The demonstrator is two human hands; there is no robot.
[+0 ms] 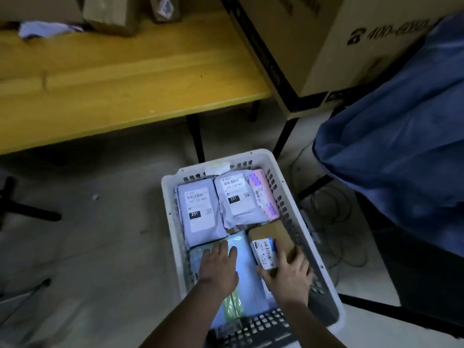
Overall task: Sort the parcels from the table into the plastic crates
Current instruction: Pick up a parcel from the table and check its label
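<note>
- On the floor beside the yellow desk (120, 79), a white plastic crate (296, 194) stood with its perforated walls showing, and both hands were reaching down into its near end.
- The left hand (218, 270) lay flat on a pale blue-green mailer (244, 272) in the near middle of the crate; its fingers (221, 248) were straight and spread, pressing on the mailer's top and gripping nothing.
- The right hand (288, 275) rested on a brown cardboard parcel (273, 233) in the near right corner, with the thumb at the parcel's left edge and the other fingers spread over its right side against the crate wall.
- That parcel's white barcode label (265, 254) sat just ahead of the thumb, partly covered by a fingertip; whether the hand truly clasped the parcel or only touched it, I could not tell.
- Farther in the crate, well ahead of both sets of fingers, lay two grey mailers side by side: the left grey mailer (200, 212) and the right grey mailer (241, 199), each with a label marked 231.
- A pink mailer (265, 194) was wedged between the right grey mailer and the crate's right wall.
- At the far edge of the desk sat more parcels (110, 16), blurred.
- A large cardboard box (326, 46) stood to the right of the desk, with blue fabric (401, 134) draped beside it.
</note>
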